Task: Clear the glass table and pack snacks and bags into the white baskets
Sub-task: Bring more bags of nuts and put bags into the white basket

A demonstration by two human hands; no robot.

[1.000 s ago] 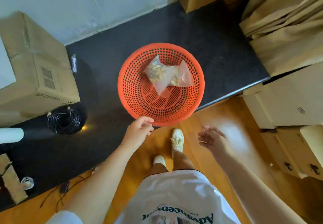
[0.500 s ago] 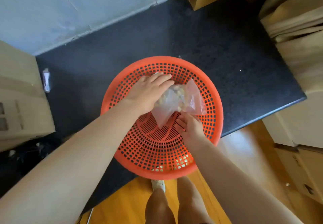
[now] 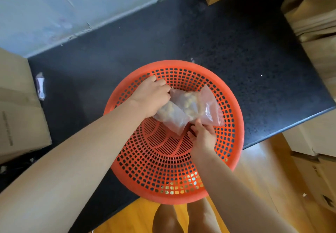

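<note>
Orange perforated basket (image 3: pixel 163 182) at black counter's (image 3: pixel 236 54) front edge, overhanging. Inside: clear snack bags (image 3: pixel 190 109). Left hand (image 3: pixel 151 100) clenched on bags' left end; right hand (image 3: pixel 203 136) pinching their near edge.

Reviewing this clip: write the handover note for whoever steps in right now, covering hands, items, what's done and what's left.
Left hand: shut on the upper left of the snack bags.
Right hand: pinching the bags' lower edge.
Items: two clear bags of snacks, inside the orange basket, which overhangs the edge of the dark surface.
Done: both hands have hold of the bags.
Left: lift them out and pack them; no white basket is in view here. Cardboard boxes stand on either side.
</note>
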